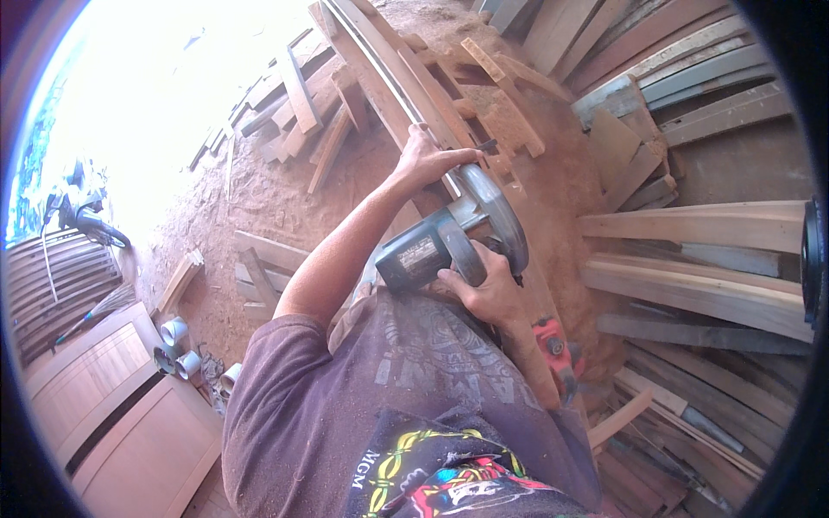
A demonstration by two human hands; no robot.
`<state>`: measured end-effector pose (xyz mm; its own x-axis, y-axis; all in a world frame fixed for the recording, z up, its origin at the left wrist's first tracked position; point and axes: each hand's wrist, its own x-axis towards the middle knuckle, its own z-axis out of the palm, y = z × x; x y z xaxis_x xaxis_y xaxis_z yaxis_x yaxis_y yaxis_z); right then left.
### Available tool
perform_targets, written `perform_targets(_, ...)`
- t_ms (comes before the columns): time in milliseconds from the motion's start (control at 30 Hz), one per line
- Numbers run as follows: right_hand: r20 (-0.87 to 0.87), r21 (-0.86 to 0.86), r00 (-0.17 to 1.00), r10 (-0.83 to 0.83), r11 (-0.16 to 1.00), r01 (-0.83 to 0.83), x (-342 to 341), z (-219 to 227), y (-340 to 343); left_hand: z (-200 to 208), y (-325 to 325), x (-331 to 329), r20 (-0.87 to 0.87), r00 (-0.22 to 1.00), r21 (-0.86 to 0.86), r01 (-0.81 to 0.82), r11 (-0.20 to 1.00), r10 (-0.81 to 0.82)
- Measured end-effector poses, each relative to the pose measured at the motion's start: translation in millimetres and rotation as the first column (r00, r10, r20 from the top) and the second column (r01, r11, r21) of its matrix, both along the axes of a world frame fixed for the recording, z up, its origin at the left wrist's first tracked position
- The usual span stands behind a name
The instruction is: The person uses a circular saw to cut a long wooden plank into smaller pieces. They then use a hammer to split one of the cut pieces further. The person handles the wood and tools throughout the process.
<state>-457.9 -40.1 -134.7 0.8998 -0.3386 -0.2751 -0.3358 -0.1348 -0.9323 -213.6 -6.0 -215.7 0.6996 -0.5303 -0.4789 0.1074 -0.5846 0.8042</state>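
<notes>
My right hand (488,285) is wrapped round the rear handle of a circular saw (419,255) with a dark motor housing and a grey blade guard. The saw rests on a long wooden board (389,91) that runs away from my body. Ahead of the saw, my left hand (421,161) grips the board, its thumb stretched right towards the front of the guard. A pale narrow strip runs along the board past the left fingers. The saw hides its blade and the wood beneath it. Close to my right forearm lies a red and black power tool (553,345).
Timber is stacked along the right side, with pale beams (708,289) jutting inward. Offcuts (298,91) lie on the sandy floor at the far left. Door panels (95,363), pale cylindrical containers (175,331) and a parked motorbike (82,207) are on the left.
</notes>
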Motion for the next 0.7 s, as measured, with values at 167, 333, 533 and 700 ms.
perform_targets(167, 0.018, 0.004, 1.0, -0.006, 1.0, 0.006, 7.4, -0.2, 0.7, -11.7, -0.4, 9.5, 0.011, 1.0, -0.008, -0.012, 1.0, 0.012)
perform_targets(333, 0.037, -0.02, 0.999, -0.013, 1.0, 0.014, 13.0, -2.3, 0.8, -10.4, -1.4, 15.0, -0.006, 1.0, -0.023, -0.018, 1.0, 0.018)
perform_targets(533, 0.061, -0.021, 0.998, -0.02, 1.0, 0.021, 21.8, -1.8, 2.2, -9.5, -0.7, 24.5, -0.002, 1.0, -0.031, -0.016, 0.999, 0.016)
perform_targets(700, 0.08, -0.018, 0.997, -0.023, 1.0, 0.024, 26.5, -6.1, 2.1, -11.0, -2.3, 28.8, -0.013, 1.0, -0.02, -0.023, 1.0, 0.023)
